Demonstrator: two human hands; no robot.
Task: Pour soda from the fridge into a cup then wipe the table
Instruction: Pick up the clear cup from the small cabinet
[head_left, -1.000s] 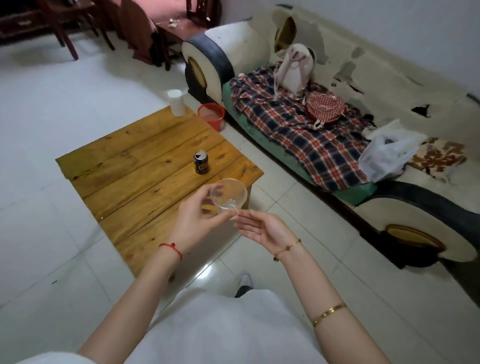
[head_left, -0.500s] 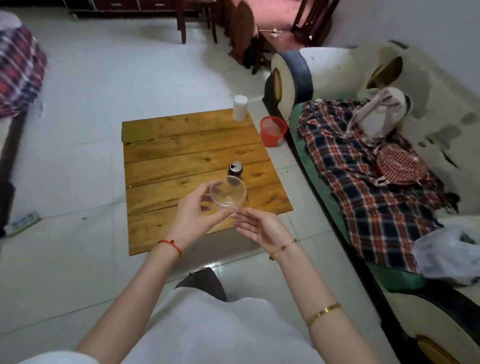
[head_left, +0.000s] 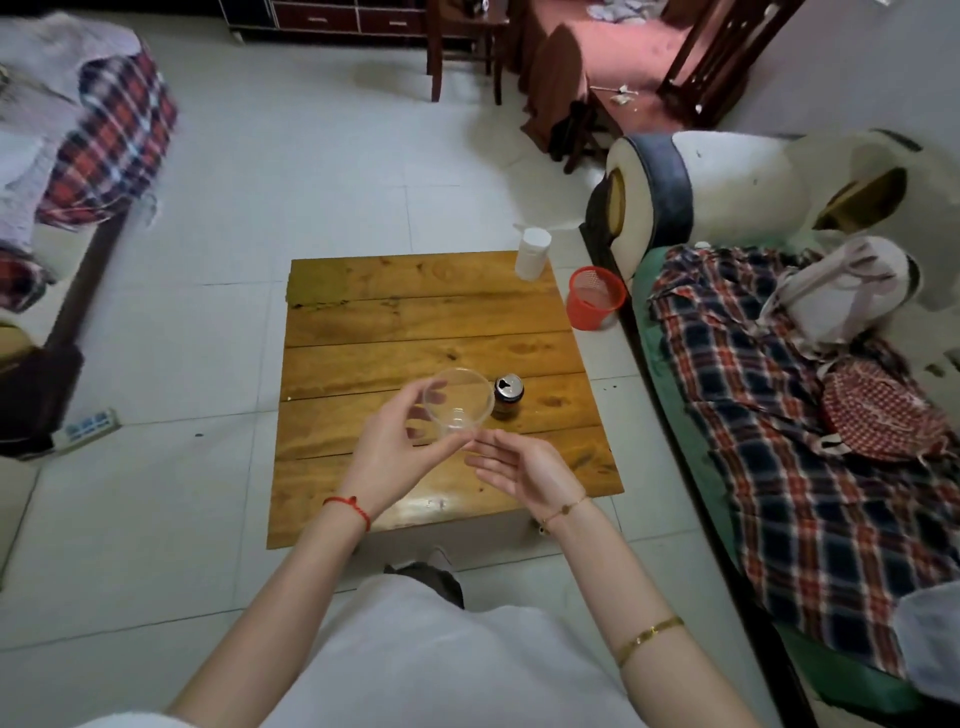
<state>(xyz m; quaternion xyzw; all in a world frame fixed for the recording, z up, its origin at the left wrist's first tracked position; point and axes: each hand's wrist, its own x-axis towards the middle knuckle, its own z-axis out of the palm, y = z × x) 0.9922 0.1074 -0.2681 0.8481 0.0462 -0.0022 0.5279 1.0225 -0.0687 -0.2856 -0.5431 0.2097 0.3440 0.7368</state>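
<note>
Cup (head_left: 458, 399): clear plastic, empty, held in my left hand (head_left: 395, 457) above the near half of the table (head_left: 415, 306). My thumb and fingers (head_left: 415, 410) curl round its lower wall; its mouth is tipped a little toward me.

Right hand (head_left: 524, 467): holds nothing, palm turned up and leftward, fingers nearly straight and relaxed, their tips just below the cup's base. Whether they touch it, I cannot tell.

Can (head_left: 508, 396): dark soda can, upright on the table, top opened, just right of the cup and partly behind it from my view.

Table: low, square, bare wooden planks, on a pale tiled floor, right in front of me.

White container (head_left: 532, 253): upright at the table's far right corner.

Red basket (head_left: 595, 297): on the floor between the table's far right corner and the sofa (head_left: 727, 187).

Sofa: along my right, covered by a plaid blanket (head_left: 779, 415); a pale bag (head_left: 841, 291) and a red patterned pouch (head_left: 878, 410) lie on it.

Wrists: red cord on my left (head_left: 349, 506); thin gold chain on my right (head_left: 563, 512), gold bangle (head_left: 648, 635) farther up that forearm.

Power strip (head_left: 88, 422): on the floor to the left.
</note>
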